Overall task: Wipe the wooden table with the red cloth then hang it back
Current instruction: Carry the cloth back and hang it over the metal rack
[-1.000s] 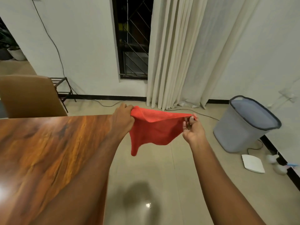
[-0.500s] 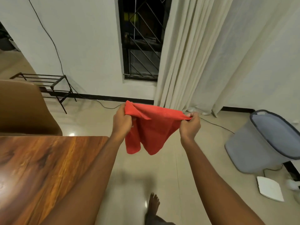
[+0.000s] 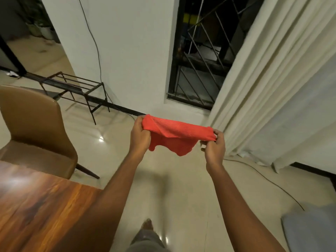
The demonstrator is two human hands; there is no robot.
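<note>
I hold the red cloth (image 3: pixel 177 138) stretched out in the air in front of me, above the tiled floor. My left hand (image 3: pixel 140 136) grips its left end in a fist. My right hand (image 3: pixel 214 145) pinches its right end between thumb and fingers. The cloth is folded over along its top edge and its loose part hangs down between my hands. The wooden table (image 3: pixel 41 210) fills the lower left corner, off to the left of both hands and the cloth.
A brown chair (image 3: pixel 34 128) stands at the table's far side. A black metal rack (image 3: pixel 76 88) sits by the white wall. A barred window (image 3: pixel 201 57) and cream curtains (image 3: pixel 269 84) lie ahead. A grey bin (image 3: pixel 312 230) is at the lower right, and a cable crosses the floor.
I have stepped away from the table toward the wall and window, so the table has slid to the lower left. Both hands still hold the cloth stretched, now bunched shorter.
</note>
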